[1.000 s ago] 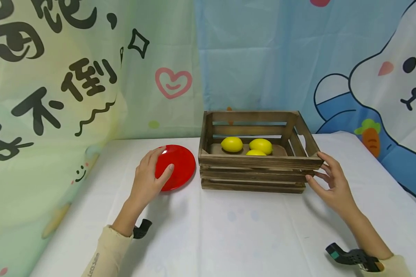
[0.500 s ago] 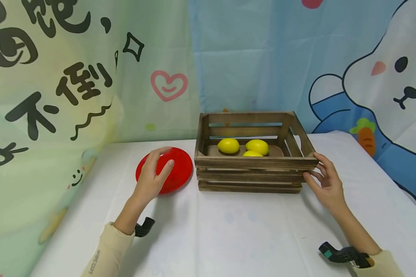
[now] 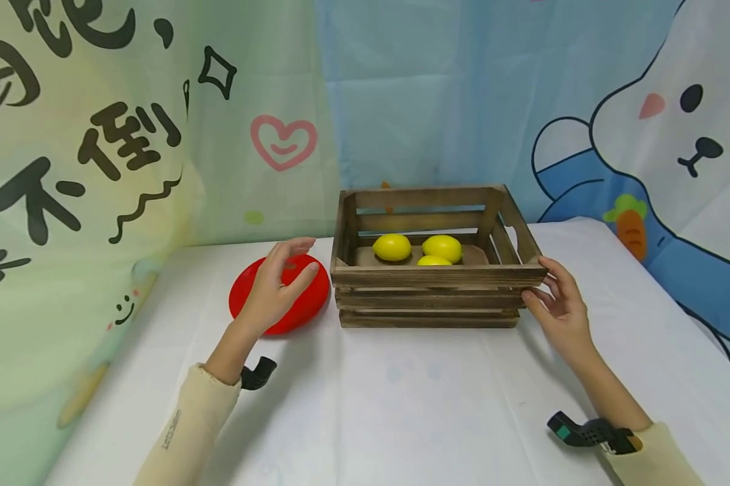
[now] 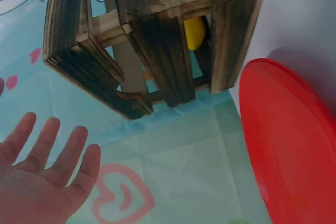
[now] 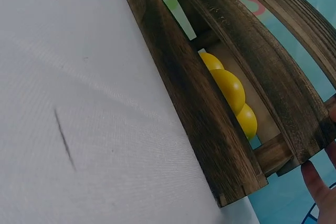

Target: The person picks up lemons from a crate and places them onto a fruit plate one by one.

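In the head view, three yellow lemons (image 3: 442, 248) lie inside a brown wooden slatted crate (image 3: 431, 298). My right hand (image 3: 562, 307) grips the crate's front right corner, thumb against the front slats and index finger at the top rim. The right wrist view shows the lemons (image 5: 229, 90) through the gap between slats. Left of the crate lies a red plate (image 3: 298, 307). My left hand (image 3: 270, 287) hovers over the plate with its fingers spread and nothing in them, hiding part of it. In the left wrist view that hand (image 4: 44, 174) is apart from both crate and plate.
A white cloth (image 3: 425, 405) covers the table. Behind the crate hangs a printed curtain (image 3: 401, 101) with a cartoon bear. A dark wrist-camera mount (image 3: 592, 430) sits on the right wrist, and another (image 3: 258, 373) on the left.
My left hand has risen off the plate's left side and shifted toward the crate. My right hand keeps its place on the crate's corner. The whole head view has drifted slightly.
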`<state>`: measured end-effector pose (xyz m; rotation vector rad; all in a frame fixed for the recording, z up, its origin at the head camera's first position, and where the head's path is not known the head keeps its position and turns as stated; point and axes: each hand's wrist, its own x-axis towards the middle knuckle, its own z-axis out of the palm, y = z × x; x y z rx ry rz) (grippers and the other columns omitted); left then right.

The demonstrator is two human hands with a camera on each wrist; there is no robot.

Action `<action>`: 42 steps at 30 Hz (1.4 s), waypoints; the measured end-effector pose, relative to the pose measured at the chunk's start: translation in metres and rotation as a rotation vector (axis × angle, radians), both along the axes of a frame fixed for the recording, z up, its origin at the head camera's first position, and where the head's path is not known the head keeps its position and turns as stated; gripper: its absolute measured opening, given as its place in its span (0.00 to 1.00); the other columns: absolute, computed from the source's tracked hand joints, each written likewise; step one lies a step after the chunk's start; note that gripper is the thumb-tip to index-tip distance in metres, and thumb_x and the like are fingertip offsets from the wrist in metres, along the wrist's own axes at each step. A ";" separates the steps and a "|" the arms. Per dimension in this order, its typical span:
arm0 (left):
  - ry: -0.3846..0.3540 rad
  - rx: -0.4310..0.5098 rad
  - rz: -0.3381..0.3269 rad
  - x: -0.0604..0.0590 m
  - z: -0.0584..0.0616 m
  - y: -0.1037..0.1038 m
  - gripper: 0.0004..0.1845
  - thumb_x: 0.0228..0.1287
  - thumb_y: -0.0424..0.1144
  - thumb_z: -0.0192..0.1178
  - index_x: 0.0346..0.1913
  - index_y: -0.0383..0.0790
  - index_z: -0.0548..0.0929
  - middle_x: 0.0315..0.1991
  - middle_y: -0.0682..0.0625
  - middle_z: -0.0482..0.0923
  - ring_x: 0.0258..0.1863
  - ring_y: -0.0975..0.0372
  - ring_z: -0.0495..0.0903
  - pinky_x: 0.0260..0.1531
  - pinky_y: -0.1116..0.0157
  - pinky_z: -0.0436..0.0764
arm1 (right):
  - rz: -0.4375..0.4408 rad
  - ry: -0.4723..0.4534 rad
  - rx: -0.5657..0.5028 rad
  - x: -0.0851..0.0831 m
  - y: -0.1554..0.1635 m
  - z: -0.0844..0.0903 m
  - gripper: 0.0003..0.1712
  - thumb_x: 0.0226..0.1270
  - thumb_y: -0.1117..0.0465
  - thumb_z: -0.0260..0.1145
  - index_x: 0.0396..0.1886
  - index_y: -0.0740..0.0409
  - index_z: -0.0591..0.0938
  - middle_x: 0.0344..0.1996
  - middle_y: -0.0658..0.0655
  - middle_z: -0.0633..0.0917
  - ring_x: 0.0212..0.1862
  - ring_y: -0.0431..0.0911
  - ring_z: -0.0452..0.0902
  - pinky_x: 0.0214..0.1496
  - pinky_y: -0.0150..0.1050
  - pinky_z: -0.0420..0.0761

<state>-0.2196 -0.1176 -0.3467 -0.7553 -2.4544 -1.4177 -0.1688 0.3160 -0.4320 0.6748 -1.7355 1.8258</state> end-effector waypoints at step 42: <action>0.086 -0.060 -0.410 -0.070 0.074 0.053 0.28 0.59 0.31 0.68 0.62 0.36 0.72 0.59 0.45 0.74 0.57 0.58 0.74 0.58 0.56 0.73 | -0.030 -0.022 0.094 0.000 0.005 -0.001 0.38 0.61 0.88 0.49 0.71 0.67 0.59 0.61 0.47 0.71 0.60 0.37 0.69 0.61 0.26 0.69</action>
